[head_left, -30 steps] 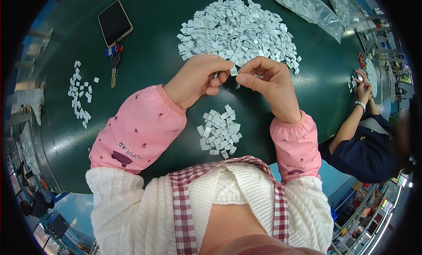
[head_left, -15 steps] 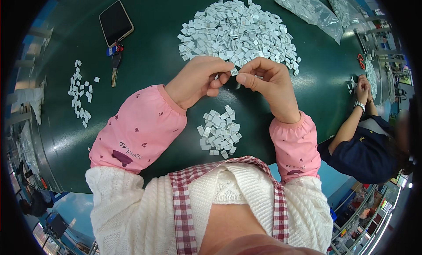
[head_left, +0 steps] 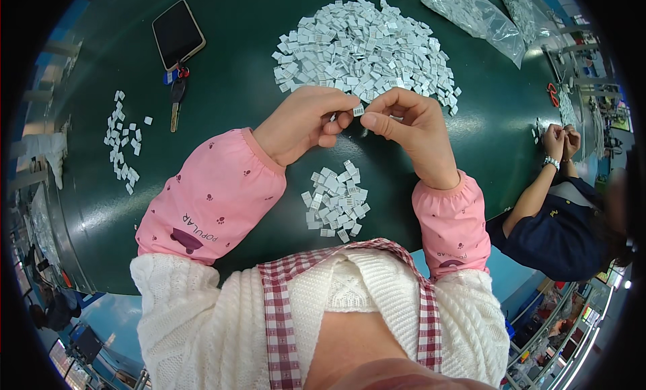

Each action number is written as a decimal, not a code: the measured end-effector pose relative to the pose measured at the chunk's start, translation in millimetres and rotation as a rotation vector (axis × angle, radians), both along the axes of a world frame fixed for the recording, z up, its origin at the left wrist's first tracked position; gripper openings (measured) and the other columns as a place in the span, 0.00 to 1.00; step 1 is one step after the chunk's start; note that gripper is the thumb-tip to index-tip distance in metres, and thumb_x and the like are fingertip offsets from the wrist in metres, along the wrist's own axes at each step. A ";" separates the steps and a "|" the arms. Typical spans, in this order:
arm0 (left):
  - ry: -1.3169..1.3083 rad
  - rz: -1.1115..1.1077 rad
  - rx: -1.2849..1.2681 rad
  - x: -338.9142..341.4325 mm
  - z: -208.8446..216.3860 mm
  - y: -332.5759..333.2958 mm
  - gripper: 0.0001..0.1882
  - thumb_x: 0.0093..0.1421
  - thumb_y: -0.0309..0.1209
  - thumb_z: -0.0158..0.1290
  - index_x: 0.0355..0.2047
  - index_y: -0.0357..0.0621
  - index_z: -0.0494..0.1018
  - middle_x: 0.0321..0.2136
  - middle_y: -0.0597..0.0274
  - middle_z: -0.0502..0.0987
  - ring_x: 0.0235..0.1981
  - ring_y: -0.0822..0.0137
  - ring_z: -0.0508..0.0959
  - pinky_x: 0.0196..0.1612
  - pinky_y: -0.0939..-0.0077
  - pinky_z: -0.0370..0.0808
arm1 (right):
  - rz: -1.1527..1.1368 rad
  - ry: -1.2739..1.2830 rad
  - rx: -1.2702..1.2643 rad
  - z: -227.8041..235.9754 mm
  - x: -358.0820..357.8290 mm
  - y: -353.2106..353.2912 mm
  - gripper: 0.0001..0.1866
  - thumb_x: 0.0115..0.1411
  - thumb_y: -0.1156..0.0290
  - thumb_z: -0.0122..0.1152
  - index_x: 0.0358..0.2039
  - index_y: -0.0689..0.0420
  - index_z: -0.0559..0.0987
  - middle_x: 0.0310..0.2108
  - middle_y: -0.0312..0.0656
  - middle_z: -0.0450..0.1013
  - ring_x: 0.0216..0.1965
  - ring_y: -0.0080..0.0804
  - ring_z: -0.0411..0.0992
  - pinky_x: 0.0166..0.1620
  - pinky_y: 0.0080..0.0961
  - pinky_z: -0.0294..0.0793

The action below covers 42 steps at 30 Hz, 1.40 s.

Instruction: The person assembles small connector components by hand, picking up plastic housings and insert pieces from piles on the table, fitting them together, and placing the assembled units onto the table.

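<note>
Still pinching one white piece in left fingers, with right fingers nearly closed beside it and any hold unclear, so seemingly mid-handling.

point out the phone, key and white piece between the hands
Phone (head_left: pixel 178 33): head view, middle of its dark screen.
Key (head_left: pixel 175 108): head view, upper part of its blade.
White piece (head_left: pixel 359 111): head view, its striped face.
</note>
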<state>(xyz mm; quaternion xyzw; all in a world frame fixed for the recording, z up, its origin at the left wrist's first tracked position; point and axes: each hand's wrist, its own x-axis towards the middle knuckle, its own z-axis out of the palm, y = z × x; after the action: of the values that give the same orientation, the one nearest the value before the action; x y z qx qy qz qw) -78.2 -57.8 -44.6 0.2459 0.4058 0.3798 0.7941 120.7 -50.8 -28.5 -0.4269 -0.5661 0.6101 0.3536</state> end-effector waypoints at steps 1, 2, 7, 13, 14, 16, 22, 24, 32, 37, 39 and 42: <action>0.002 0.001 -0.001 -0.4 -0.2 -0.1 0.08 0.61 0.31 0.55 0.27 0.40 0.72 0.22 0.63 0.71 0.18 0.81 0.63 0.18 0.89 0.57 | 0.004 -0.004 0.004 -0.2 0.1 0.3 0.02 0.55 0.79 0.68 0.30 0.60 0.82 0.24 0.34 0.76 0.25 0.15 0.65 0.31 0.09 0.64; 0.005 0.001 -0.002 -0.8 -0.2 0.0 0.08 0.61 0.30 0.55 0.27 0.40 0.72 0.22 0.63 0.71 0.18 0.81 0.63 0.17 0.89 0.57 | 0.008 -0.008 0.009 -0.2 0.3 0.7 0.02 0.55 0.79 0.68 0.30 0.60 0.82 0.24 0.34 0.76 0.25 0.15 0.65 0.31 0.09 0.64; 0.010 -0.001 0.013 -4.9 -0.2 -0.3 0.08 0.62 0.30 0.55 0.28 0.40 0.73 0.23 0.64 0.72 0.18 0.81 0.63 0.17 0.90 0.57 | 0.014 -0.055 -0.023 2.0 3.9 1.6 0.05 0.55 0.80 0.67 0.33 0.61 0.82 0.28 0.36 0.77 0.28 0.18 0.68 0.35 0.12 0.67; 0.103 0.019 0.141 -11.1 -1.2 -3.5 0.07 0.63 0.29 0.56 0.30 0.38 0.75 0.23 0.65 0.72 0.17 0.82 0.63 0.17 0.91 0.58 | 0.053 -0.102 -0.004 0.3 5.5 2.6 0.06 0.56 0.80 0.67 0.35 0.62 0.82 0.29 0.37 0.78 0.29 0.19 0.70 0.35 0.12 0.67; 0.104 0.008 0.122 -10.9 -1.7 -4.4 0.07 0.63 0.29 0.56 0.30 0.38 0.75 0.23 0.65 0.72 0.17 0.82 0.63 0.17 0.91 0.58 | 0.053 -0.104 -0.039 -0.3 5.7 2.2 0.06 0.56 0.80 0.67 0.36 0.62 0.82 0.30 0.37 0.78 0.29 0.19 0.70 0.35 0.12 0.67; 0.210 0.015 0.180 -10.8 -2.0 -5.9 0.09 0.60 0.31 0.58 0.30 0.38 0.75 0.22 0.65 0.72 0.17 0.80 0.64 0.18 0.89 0.59 | 0.074 -0.129 -0.020 -1.3 6.1 1.5 0.06 0.57 0.79 0.66 0.36 0.62 0.82 0.29 0.37 0.78 0.29 0.19 0.71 0.35 0.12 0.67; 0.384 0.007 0.298 -12.2 -1.1 -5.3 0.10 0.58 0.33 0.59 0.30 0.37 0.76 0.22 0.64 0.73 0.15 0.78 0.66 0.19 0.87 0.61 | 0.126 -0.121 -0.022 -1.6 5.0 2.5 0.05 0.60 0.75 0.65 0.36 0.61 0.83 0.29 0.37 0.78 0.29 0.19 0.70 0.33 0.11 0.66; 0.407 0.004 0.315 -12.4 -1.6 -5.3 0.10 0.58 0.33 0.59 0.30 0.37 0.76 0.22 0.64 0.73 0.15 0.77 0.66 0.19 0.87 0.61 | 0.138 -0.110 -0.032 -0.7 4.2 2.4 0.05 0.61 0.74 0.65 0.36 0.61 0.83 0.28 0.37 0.78 0.29 0.19 0.70 0.33 0.11 0.66; 0.291 0.011 0.236 -11.0 -6.5 -3.6 0.11 0.59 0.34 0.57 0.29 0.37 0.76 0.21 0.64 0.73 0.15 0.77 0.66 0.19 0.86 0.62 | 0.147 -0.091 -0.071 2.6 3.2 1.1 0.06 0.63 0.71 0.63 0.35 0.60 0.83 0.27 0.36 0.77 0.27 0.18 0.69 0.33 0.11 0.66; 0.247 0.002 0.208 -10.7 -7.7 -4.7 0.09 0.63 0.32 0.55 0.30 0.38 0.76 0.23 0.65 0.73 0.16 0.81 0.63 0.18 0.89 0.61 | 0.150 -0.077 -0.115 1.4 3.5 0.9 0.07 0.63 0.70 0.62 0.34 0.61 0.83 0.26 0.37 0.77 0.27 0.19 0.69 0.33 0.12 0.67; 0.239 0.001 0.201 -11.3 -7.8 -4.8 0.09 0.64 0.31 0.54 0.30 0.38 0.76 0.23 0.66 0.73 0.17 0.82 0.62 0.18 0.90 0.61 | 0.154 -0.071 -0.127 0.5 3.2 1.4 0.07 0.63 0.70 0.62 0.34 0.61 0.83 0.26 0.37 0.77 0.27 0.19 0.69 0.33 0.12 0.67; 0.227 -0.005 0.177 -11.8 -8.1 -4.5 0.09 0.64 0.32 0.54 0.29 0.39 0.75 0.23 0.66 0.72 0.17 0.82 0.62 0.18 0.90 0.61 | 0.151 -0.020 -0.176 -1.3 2.0 2.3 0.07 0.64 0.70 0.62 0.34 0.61 0.82 0.27 0.37 0.77 0.27 0.19 0.69 0.33 0.11 0.67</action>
<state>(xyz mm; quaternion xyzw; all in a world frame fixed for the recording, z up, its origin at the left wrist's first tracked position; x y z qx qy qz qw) -90.0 -62.3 -52.6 0.3573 0.4574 0.3819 0.7192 122.7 -48.5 -29.8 -0.4184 -0.5444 0.6781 0.2623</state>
